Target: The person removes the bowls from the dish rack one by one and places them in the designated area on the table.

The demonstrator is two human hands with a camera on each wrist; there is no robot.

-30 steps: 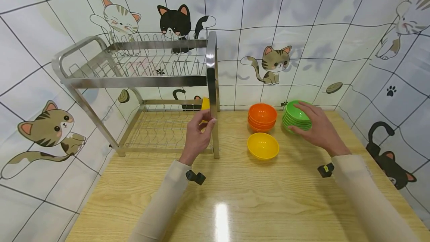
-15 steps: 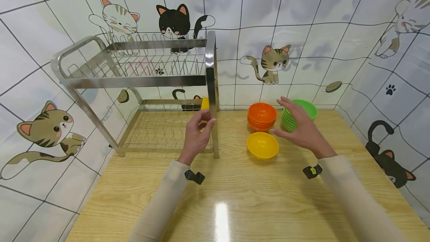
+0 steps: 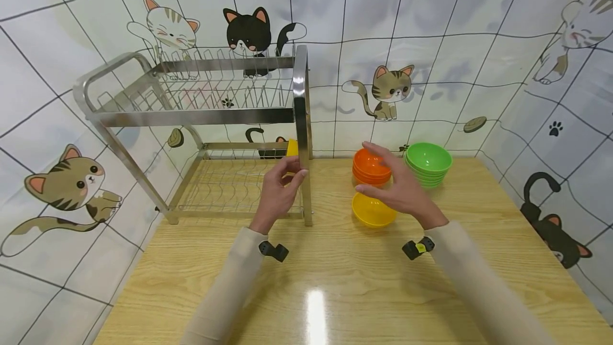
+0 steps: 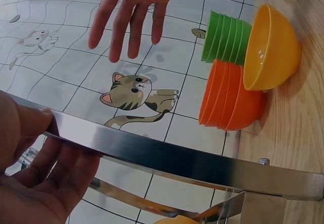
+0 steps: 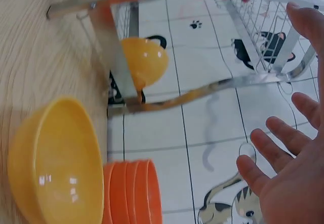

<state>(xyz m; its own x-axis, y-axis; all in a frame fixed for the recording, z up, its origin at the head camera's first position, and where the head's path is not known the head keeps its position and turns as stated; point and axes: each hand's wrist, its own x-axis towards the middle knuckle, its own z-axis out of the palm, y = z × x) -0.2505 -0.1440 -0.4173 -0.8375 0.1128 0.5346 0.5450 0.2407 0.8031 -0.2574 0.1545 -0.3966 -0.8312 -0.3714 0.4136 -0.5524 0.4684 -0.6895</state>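
While gripping steel rack (image 3: pixel 191 116), left hand (image 3: pixel 280 190); glossy round yellow bowl (image 3: pixel 371 212) nearby.

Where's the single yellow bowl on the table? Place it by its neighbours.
In the head view the yellow bowl sits on the wooden table, just in front of the orange bowl stack, right of the dish rack and partly under the right hand.

Green bowl stack (image 3: pixel 428 164) at back right of wooden table (image 3: pixel 364 286), just beside orange stack. Cat-patterned tile wall (image 3: pixel 431 41) behind and on both sides.
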